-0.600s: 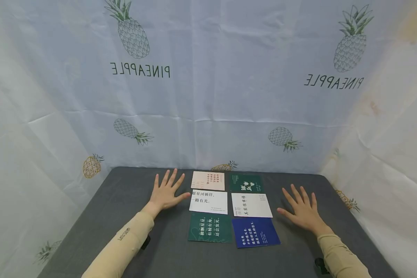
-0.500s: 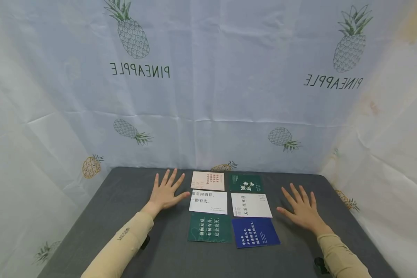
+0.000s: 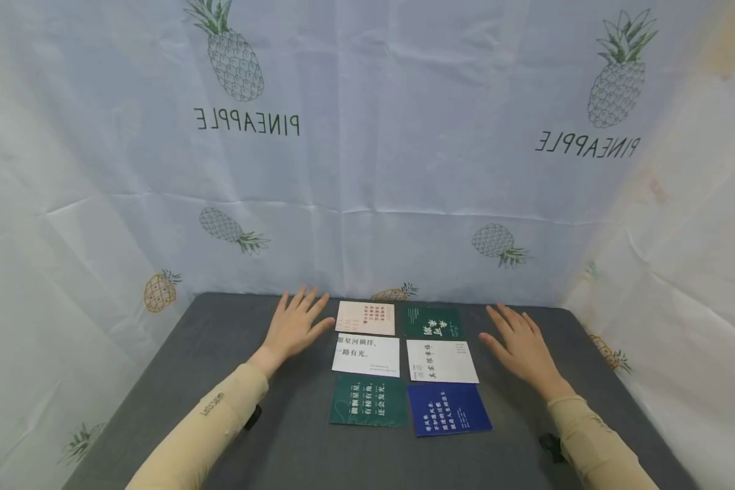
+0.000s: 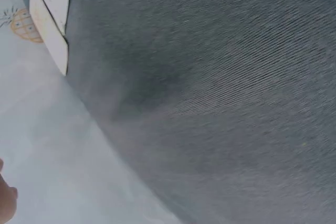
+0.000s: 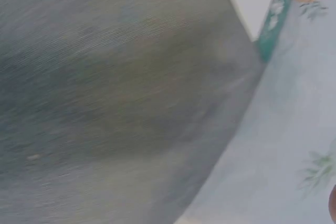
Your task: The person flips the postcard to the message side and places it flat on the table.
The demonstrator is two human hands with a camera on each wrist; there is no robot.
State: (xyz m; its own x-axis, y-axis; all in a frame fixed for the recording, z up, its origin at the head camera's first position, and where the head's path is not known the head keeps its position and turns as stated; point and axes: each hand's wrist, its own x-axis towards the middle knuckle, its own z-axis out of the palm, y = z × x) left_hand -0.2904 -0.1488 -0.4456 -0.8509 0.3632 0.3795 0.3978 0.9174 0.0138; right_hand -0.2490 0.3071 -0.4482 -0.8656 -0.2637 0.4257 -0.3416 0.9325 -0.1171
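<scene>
Several printed cards lie flat in two columns. The left column has a cream card [image 3: 365, 318] at the back, a white card [image 3: 366, 354] in the middle and a green card [image 3: 369, 401] in front. On the right are a dark green card [image 3: 433, 322], a white card with a vertical line of writing [image 3: 442, 361] and a blue card [image 3: 450, 409]. My left hand [image 3: 292, 327] is left of the cream and white cards, fingers spread, holding nothing. To the right of the back cards, my right hand [image 3: 520, 346] has its fingers extended and holds nothing.
The cards rest on a dark grey table [image 3: 318, 456]. A pale curtain [image 3: 367, 136] printed with pineapples hangs behind the table's back edge and along both sides. In the left wrist view, a fingertip [image 4: 6, 198] shows at the left border.
My right hand has moved left and farther back, nearer the cards. My left hand has shifted slightly, its fingertips higher in view. The cards stay where they were.
</scene>
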